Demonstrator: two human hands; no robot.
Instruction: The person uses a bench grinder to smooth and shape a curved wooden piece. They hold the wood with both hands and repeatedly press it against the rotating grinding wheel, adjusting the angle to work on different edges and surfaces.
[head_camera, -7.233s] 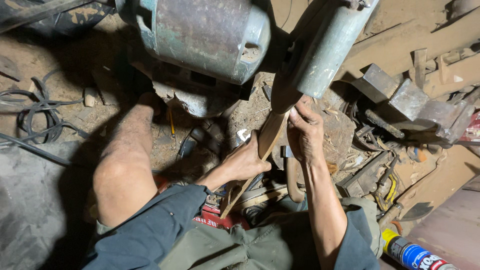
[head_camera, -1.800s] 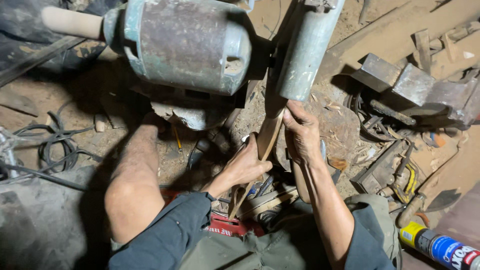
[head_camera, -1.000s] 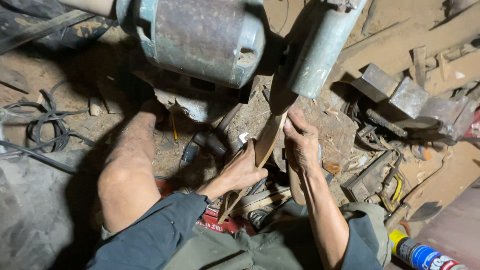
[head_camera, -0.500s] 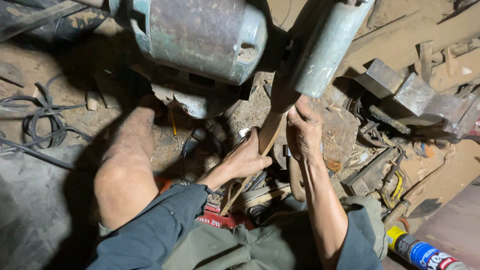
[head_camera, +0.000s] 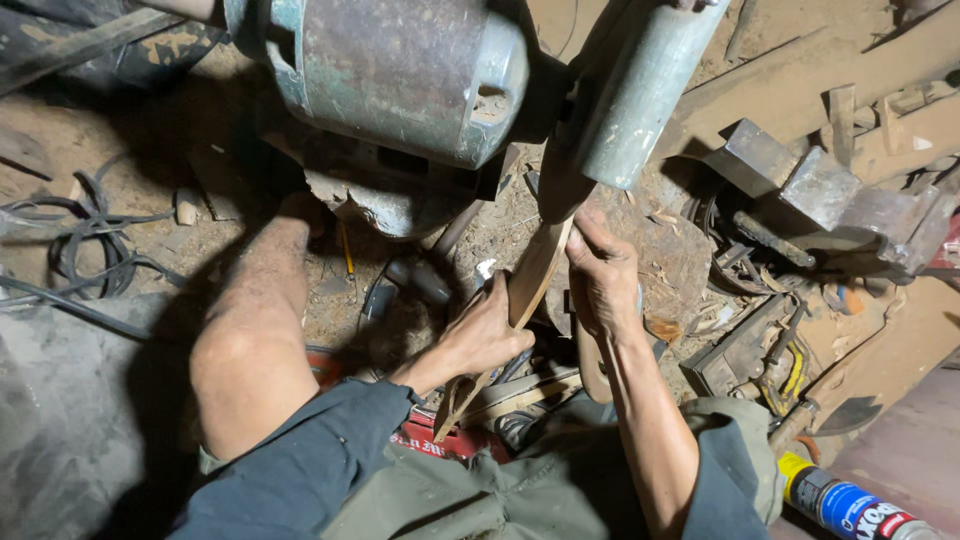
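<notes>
Left hand (head_camera: 487, 335) wraps the middle of the wooden strip (head_camera: 520, 300), right hand (head_camera: 603, 275) pinches it just below the grinding wheel (head_camera: 640, 95). That strip looks thin, light, stiff, likely springy, so gripping near the wheel steadies it. Dusty floor (head_camera: 90, 160) around the wheel is crowded with metal blocks (head_camera: 820, 185) and cables (head_camera: 80, 240).

Bare-armed worker seen from above: left hand (head_camera: 487, 335) and right hand (head_camera: 603, 272) both ungloved and dusty, forearms uncovered. Dark blue-grey shorts (head_camera: 300, 470) at 7 o'clock, olive-green shirt (head_camera: 500, 495) at 6 o'clock, one knee (head_camera: 240, 360) bare.
</notes>
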